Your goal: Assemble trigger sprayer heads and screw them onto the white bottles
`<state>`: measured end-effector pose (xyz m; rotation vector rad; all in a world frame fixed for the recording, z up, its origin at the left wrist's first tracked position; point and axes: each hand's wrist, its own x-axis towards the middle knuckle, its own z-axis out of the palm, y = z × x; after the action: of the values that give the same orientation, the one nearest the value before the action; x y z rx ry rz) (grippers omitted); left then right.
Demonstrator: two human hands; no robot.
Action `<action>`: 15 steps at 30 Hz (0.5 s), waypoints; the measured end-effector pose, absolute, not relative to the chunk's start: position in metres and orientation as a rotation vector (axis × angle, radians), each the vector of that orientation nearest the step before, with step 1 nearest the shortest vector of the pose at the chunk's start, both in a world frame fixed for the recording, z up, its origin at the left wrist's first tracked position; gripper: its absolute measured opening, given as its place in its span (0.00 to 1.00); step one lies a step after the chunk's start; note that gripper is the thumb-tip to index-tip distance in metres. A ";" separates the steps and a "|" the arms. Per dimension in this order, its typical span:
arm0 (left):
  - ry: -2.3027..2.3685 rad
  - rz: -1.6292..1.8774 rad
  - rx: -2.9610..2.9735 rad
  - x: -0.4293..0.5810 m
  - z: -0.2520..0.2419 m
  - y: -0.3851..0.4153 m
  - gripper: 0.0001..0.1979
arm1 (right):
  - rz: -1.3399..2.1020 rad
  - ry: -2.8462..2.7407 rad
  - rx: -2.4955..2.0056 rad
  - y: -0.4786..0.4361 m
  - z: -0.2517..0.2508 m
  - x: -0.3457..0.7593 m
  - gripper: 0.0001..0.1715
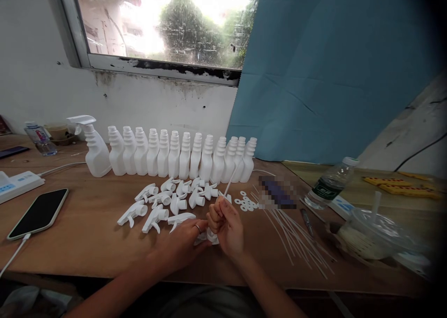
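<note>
Spanning the foreground, the wooden table carries a row of white bottles along the wall. A cluster of loose trigger heads lies in front of the row. At the near edge, the left hand rests with fingers curled onto one spray head, which sits on the table between both hands. The right hand is closed in a fist around the lower end of a dip tube, which rises tilted toward the bottles. Spare tubes fan out to the right, with small washers just beyond the fist.
</note>
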<state>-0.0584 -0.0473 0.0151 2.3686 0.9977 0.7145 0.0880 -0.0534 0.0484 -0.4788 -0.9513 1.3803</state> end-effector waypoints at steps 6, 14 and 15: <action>1.026 0.690 2.340 -0.058 0.023 -0.050 0.12 | 1.293 -0.941 -0.578 -0.051 0.041 0.082 0.29; 0.979 0.718 2.322 -0.057 0.019 -0.049 0.07 | 1.264 -0.962 -0.658 -0.050 0.031 0.077 0.29; 0.980 0.723 2.321 -0.057 0.020 -0.050 0.07 | 1.261 -0.977 -0.651 -0.052 0.033 0.078 0.29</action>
<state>-0.0575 -0.0504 0.0204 2.3212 0.9804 0.7232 0.0782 -0.0519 0.0331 -0.6513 -0.9774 1.2613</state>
